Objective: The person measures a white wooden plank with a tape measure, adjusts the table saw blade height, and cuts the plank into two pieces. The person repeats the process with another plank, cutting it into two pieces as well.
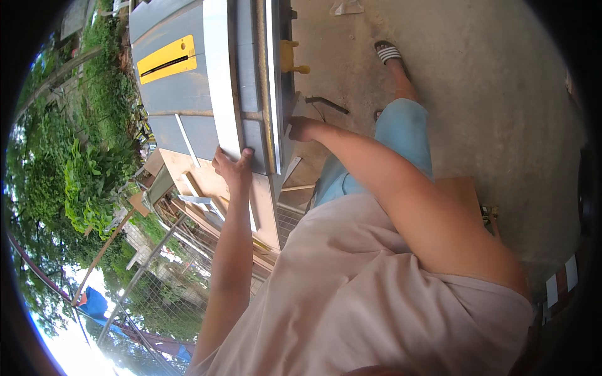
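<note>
A table saw [169, 94] with a grey top and a yellow insert plate [164, 61] around its blade slot stands in front of me. Across its top, near the front edge and crosswise to the slot, lies a long silver-white bar [221, 75]. My left hand [233, 168] grips the near end of this bar, thumb on one side and fingers on the other. My right hand [304, 128] is at the saw's front side, beside the metal front rail [273, 88]. The saw's edge hides its fingertips.
A plywood panel [266, 210] adjoins the saw, with narrow strips lying on it. A yellow lever [295, 57] juts from the front of the saw. Concrete floor [489, 94] extends to the right, and a wire fence [169, 282] and greenery [81, 169] are at the left.
</note>
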Tool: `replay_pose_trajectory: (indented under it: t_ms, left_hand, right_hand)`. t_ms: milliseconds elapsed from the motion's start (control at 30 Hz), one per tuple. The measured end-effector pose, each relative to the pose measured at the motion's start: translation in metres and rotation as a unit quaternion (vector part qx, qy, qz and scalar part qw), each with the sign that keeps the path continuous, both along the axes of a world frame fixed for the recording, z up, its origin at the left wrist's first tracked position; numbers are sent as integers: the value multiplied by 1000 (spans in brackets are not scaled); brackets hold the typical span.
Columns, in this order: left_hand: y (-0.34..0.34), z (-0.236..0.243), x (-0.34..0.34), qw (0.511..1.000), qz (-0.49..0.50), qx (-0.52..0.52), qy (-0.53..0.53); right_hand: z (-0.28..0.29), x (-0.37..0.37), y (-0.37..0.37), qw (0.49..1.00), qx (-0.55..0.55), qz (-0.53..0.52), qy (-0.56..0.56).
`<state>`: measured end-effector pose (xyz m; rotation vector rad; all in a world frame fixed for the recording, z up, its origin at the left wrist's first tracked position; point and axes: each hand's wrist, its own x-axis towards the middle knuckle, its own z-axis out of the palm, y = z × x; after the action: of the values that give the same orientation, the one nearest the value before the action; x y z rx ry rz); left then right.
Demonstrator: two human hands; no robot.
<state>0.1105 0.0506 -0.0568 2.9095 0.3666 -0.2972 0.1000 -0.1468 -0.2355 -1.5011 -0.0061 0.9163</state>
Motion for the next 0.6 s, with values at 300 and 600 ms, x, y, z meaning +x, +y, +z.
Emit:
replay_pose_trajectory:
  t_ms: [300,600]
  left_hand:
    - [-17,1,-5,999,24,-13,-26]
    - [-34,15,-3,998,57,-13,-12]
  right_hand:
    - [-25,7,21,996,12,65,64]
    - [-24,2,-8,959,-159,208,-106]
